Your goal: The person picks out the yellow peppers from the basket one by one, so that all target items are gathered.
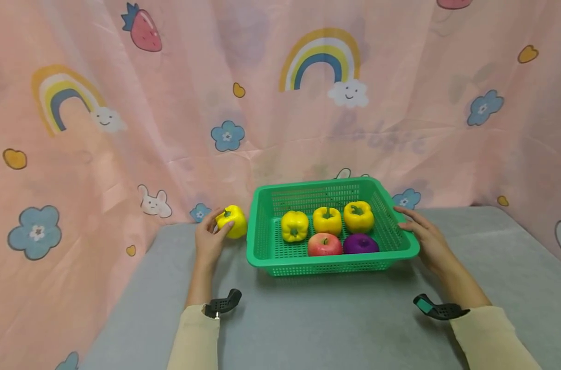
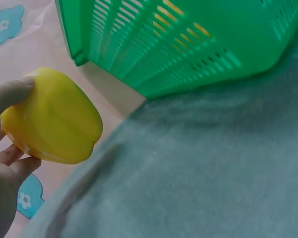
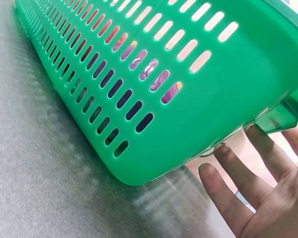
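Observation:
My left hand grips a yellow bell pepper just left of a green plastic basket. In the left wrist view, thumb and fingers hold the pepper from its sides, above the grey tabletop. At the basket's right end is my right hand, its fingers fairly straight against the outside below the rim. The right wrist view has these fingers touching the basket wall. Inside lie a yellow pepper, another, a third, a red apple and a round purple item.
The basket stands on a grey cloth-covered table. Behind it hangs a pink patterned curtain, close to the table's back edge. A dark band sits on the left wrist and another on the right.

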The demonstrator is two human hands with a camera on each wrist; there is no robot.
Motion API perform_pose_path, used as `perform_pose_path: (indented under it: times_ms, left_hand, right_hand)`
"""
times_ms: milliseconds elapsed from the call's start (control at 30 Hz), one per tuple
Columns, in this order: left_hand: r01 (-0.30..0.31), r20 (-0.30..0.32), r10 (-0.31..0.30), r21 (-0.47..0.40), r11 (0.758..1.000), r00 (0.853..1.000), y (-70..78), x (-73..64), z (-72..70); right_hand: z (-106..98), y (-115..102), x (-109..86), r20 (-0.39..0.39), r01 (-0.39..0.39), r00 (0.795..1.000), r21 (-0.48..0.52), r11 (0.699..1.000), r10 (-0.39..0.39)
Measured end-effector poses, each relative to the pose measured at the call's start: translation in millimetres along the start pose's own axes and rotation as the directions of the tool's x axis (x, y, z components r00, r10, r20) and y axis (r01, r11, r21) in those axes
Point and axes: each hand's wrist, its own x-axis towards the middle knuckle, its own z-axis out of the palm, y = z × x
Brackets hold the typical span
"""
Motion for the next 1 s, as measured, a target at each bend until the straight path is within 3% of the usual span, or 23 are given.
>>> perform_pose_path:
  times_ms: [133,433,600,1000]
  left_hand:
    - [0.011,-0.014,-0.011,0.018,1.0,1.0,-11.8,1.6,-1.7]
    - [0.002,-0.003,-0.002,0.014,1.0,1.0,-21.5,2.6,-2.2]
    - [0.003,0.032,-0.004,0.025,1.0,0.999,-22.6,2.3,-0.9]
    - [0.027,0.049,-0.03,0.075,0.997,0.998,-22.0,2.3,3.3]
  right_hand:
    - [1.1,-0.8,0.5,-0.003,-0.008,1.0,-0.01,1.0,0.008]
    - [5.6,-3.0,0.8,-0.01,-0.011,1.0,-0.048,0.999,0.01]
    - [4.6,-2.3,-0.4,-0.022,-0.01,1.0,-0.057,0.998,0.009]
    - [0.9,-0.1,-2.1,-0.037,-0.018,0.999,-0.094,0.995,0.015]
